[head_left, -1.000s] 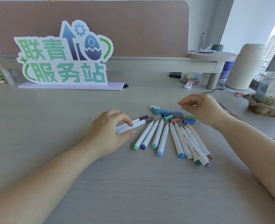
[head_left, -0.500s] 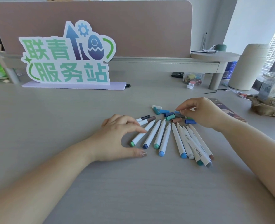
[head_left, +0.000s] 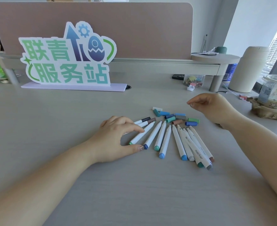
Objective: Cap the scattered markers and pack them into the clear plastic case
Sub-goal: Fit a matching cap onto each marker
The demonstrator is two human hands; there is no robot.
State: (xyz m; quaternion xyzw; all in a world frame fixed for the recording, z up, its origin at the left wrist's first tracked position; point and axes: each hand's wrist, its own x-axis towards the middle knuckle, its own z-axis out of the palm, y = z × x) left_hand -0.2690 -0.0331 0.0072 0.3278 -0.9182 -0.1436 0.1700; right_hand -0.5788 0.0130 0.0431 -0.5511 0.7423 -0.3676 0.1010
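Progress slight: two capped markers (head_left: 148, 121) at the fan's far left, other markers (head_left: 165, 141) bare on the table (head_left: 134, 193), loose caps (head_left: 180, 117) just beyond, case unseen; left hand (head_left: 116, 136) splayed, finger touching a barrel; right hand (head_left: 214, 108) loosely curled, seemingly empty, above the caps.

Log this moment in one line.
left hand: index on green-ended marker | right hand: above loose caps, nothing seen held | two markers capped | other markers uncapped on desk | case: not in view
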